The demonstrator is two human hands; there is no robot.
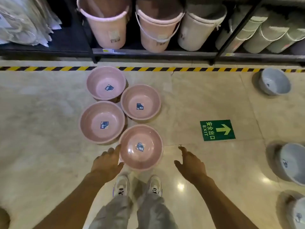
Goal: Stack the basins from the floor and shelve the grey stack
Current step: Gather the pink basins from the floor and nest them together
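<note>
Nearest pink basin point(141, 147), 1 of 4 loose on the floor point(41, 113), is flanked by left hand point(107, 164) and right hand point(191, 164), both spread, empty, likely for a 2-sided rim lift. Grey basins point(274, 83) lie well apart, right.

Right of the green exit sign point(217, 130), your view cuts off two grey basins point(293, 164) at the picture's edge, and the lowest one point(297, 214) shows only a blurred part. Above the sign, the buckets point(105, 22) on the shelf lose their tops at the upper edge. The labels point(140, 147) inside the pink basins are too small to read.
</note>
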